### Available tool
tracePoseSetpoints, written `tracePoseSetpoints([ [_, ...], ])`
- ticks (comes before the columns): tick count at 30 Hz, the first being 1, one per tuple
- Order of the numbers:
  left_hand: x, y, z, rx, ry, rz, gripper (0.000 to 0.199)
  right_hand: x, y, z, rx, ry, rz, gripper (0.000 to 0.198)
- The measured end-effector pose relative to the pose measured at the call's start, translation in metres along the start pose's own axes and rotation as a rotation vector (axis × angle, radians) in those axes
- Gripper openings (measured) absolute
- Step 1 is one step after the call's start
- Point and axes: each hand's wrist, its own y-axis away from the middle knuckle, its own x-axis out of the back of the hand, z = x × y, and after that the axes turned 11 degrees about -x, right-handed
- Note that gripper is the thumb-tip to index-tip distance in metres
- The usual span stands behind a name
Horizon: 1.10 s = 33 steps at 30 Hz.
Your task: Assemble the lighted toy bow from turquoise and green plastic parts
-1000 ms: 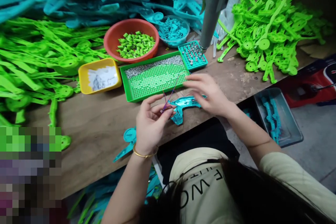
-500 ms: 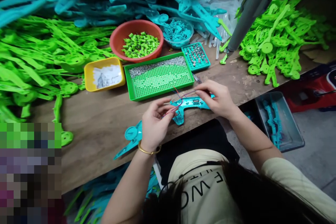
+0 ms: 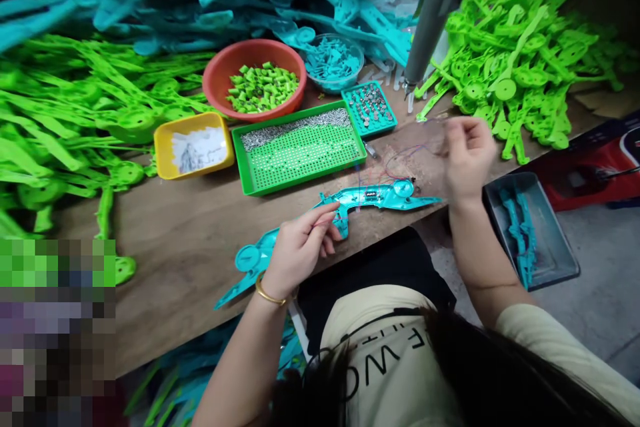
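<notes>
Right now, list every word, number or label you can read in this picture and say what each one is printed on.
"WO": large dark letters, seen upside down from above, on the person's cream shirt; the rest of that word is hidden by hair.
A smaller line of letters above it on the shirt: too distorted to read.
Red object at the right edge: light markings, too blurred to read.
No text shows on the trays, bowls or plastic parts.

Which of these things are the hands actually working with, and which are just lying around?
In use: left hand on the teal toy shell; right hand pulling its thin wires.

Lying about: green tray, orange bowl, yellow dish, green parts pile.
</notes>
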Motion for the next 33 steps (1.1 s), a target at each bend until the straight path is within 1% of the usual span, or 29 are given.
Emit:
tracePoseSetpoints([
  [1,0.002,0.000,-0.002,-0.018,-0.051,-0.003,0.043,0.009,-0.013,0.007,-0.023,0.096,0.049,0.033],
  [3,0.006,-0.001,-0.003,-0.054,-0.151,-0.029,0.040,0.028,-0.029,0.009,-0.045,0.381,0.094,0.037],
  [4,0.007,-0.002,-0.003,-0.074,-0.203,-0.045,0.039,0.034,-0.029,0.004,-0.015,0.510,0.142,0.043],
  [5,0.007,-0.003,-0.002,-0.098,-0.261,-0.062,0.037,0.038,-0.023,-0.006,0.051,0.590,0.183,0.049],
  [6,0.006,-0.005,0.000,-0.122,-0.323,-0.080,0.036,0.037,-0.012,-0.018,0.163,0.604,0.193,0.053],
  [7,0.005,-0.006,0.002,-0.146,-0.387,-0.098,0.035,0.033,0.003,-0.031,0.299,0.548,0.099,0.051],
  [8,0.003,-0.008,0.004,-0.172,-0.449,-0.115,0.034,0.025,0.019,-0.044,0.435,0.484,-0.096,0.048],
  [10,0.002,-0.010,0.007,-0.214,-0.558,-0.139,0.030,0.002,0.050,-0.063,0.674,0.386,-0.588,0.044],
  [11,0.002,-0.010,0.009,-0.226,-0.591,-0.132,0.028,-0.010,0.061,-0.068,0.752,0.361,-0.742,0.039],
  [12,0.004,-0.010,0.010,-0.228,-0.593,-0.106,0.025,-0.021,0.070,-0.068,0.802,0.361,-0.833,0.032],
  [13,0.006,-0.009,0.010,-0.212,-0.554,-0.061,0.022,-0.030,0.076,-0.066,0.831,0.366,-0.872,0.028],
  [14,0.008,-0.008,0.011,-0.177,-0.469,0.001,0.018,-0.037,0.079,-0.062,0.836,0.368,-0.870,0.027],
  [15,0.009,-0.008,0.011,-0.127,-0.339,0.069,0.016,-0.041,0.082,-0.056,0.824,0.359,-0.843,0.028],
  [16,0.010,-0.007,0.010,-0.073,-0.171,0.128,0.018,-0.045,0.084,-0.051,0.797,0.338,-0.799,0.030],
  [17,0.010,-0.007,0.010,-0.017,0.016,0.172,0.024,-0.047,0.086,-0.046,0.758,0.311,-0.749,0.030],
  [20,0.002,-0.012,0.006,0.120,0.532,0.236,0.042,-0.050,0.093,-0.039,0.658,0.266,-0.589,0.029],
  [21,-0.002,-0.014,0.004,0.158,0.658,0.255,0.043,-0.051,0.096,-0.039,0.655,0.278,-0.543,0.028],
  [23,-0.011,-0.018,0.001,0.216,0.827,0.308,0.035,-0.053,0.100,-0.040,0.698,0.329,-0.468,0.028],
  [25,-0.019,-0.020,-0.002,0.219,0.907,0.352,0.025,-0.055,0.102,-0.040,0.776,0.394,-0.428,0.028],
  [26,-0.021,-0.020,-0.003,0.201,0.913,0.368,0.024,-0.055,0.102,-0.040,0.818,0.420,-0.430,0.028],
  [29,-0.025,-0.018,-0.004,0.119,0.816,0.406,0.027,-0.056,0.101,-0.038,0.912,0.468,-0.475,0.028],
  [31,-0.025,-0.015,-0.003,0.067,0.710,0.445,0.026,-0.057,0.101,-0.037,0.899,0.495,-0.530,0.029],
  [33,-0.022,-0.012,0.001,0.031,0.646,0.461,0.023,-0.056,0.101,-0.037,0.800,0.511,-0.647,0.033],
])
